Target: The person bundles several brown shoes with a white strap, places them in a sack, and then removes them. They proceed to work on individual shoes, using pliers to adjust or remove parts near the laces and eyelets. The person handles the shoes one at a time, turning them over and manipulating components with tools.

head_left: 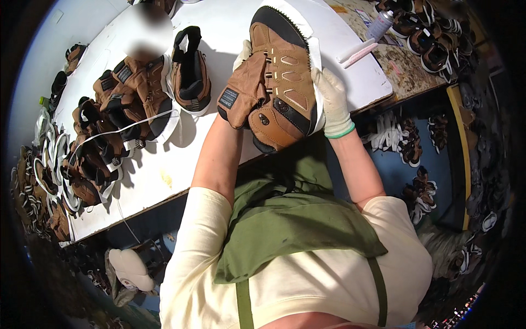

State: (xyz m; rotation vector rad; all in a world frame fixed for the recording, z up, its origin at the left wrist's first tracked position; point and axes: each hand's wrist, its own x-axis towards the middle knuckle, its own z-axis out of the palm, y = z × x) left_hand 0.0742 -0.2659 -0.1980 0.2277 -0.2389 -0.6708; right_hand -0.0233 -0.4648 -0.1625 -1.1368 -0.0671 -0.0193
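Just above the near edge of the white table, I hold up a brown shoe (290, 71) with a black toe, orange-brown heel and white sole rim. Its tongue, bearing a dark label, flops to the left. My left hand (243, 55), in a pale glove, grips it from behind on the left side; most of that hand is hidden by the shoe. Along the right edge, near the heel, my gloved right hand (331, 101) clasps the white rim. Left of the held shoe, another brown and black shoe (190, 74) rests on the table.
More brown shoes (139, 82) crowd the left of the white table (148, 181), with a white cord (126, 129) across them. At the back right are a spray can (381, 24), a pinkish-white stick (360, 55) and piled shoes (433, 46). Shoes fill a lower shelf (408, 142).
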